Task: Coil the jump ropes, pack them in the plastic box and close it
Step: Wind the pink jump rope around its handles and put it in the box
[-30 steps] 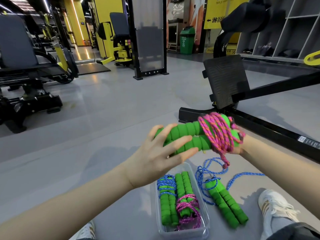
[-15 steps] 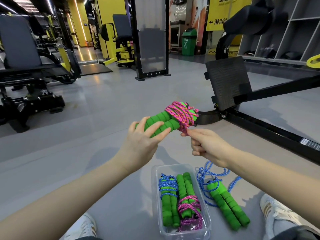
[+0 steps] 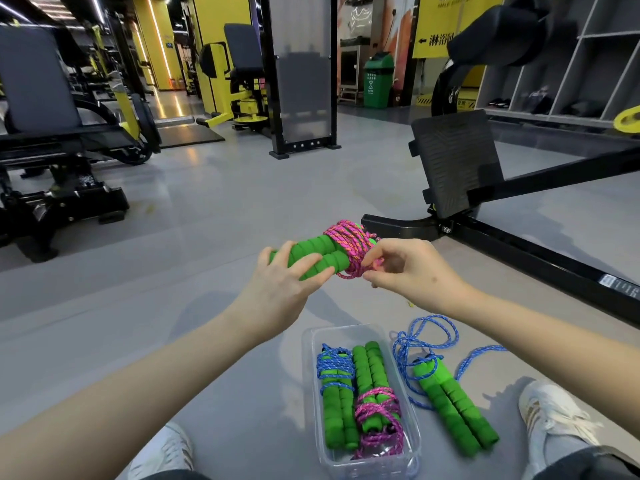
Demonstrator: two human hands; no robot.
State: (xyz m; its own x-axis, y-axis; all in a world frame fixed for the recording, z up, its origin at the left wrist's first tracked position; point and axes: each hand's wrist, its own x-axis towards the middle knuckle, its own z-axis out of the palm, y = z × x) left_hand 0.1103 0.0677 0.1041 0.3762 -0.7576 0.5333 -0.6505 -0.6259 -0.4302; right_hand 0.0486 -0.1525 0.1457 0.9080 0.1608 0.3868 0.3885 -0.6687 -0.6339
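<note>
Above the plastic box (image 3: 367, 467), clear of the floor (image 3: 207, 220), the pink jump rope (image 3: 332, 254) sits between both hands. Its paired green handles lie nearly level, with the long axis running left to right and the cord-wound end pointing right. The left hand (image 3: 277, 292) has its fingers (image 3: 308, 263) clamped over the bare handle ends. The right hand (image 3: 412, 271) pinches the pink cord. Two coiled ropes (image 3: 334, 375) lie lengthwise in the box, and a loose blue rope (image 3: 446, 403) lies just beside it.
</note>
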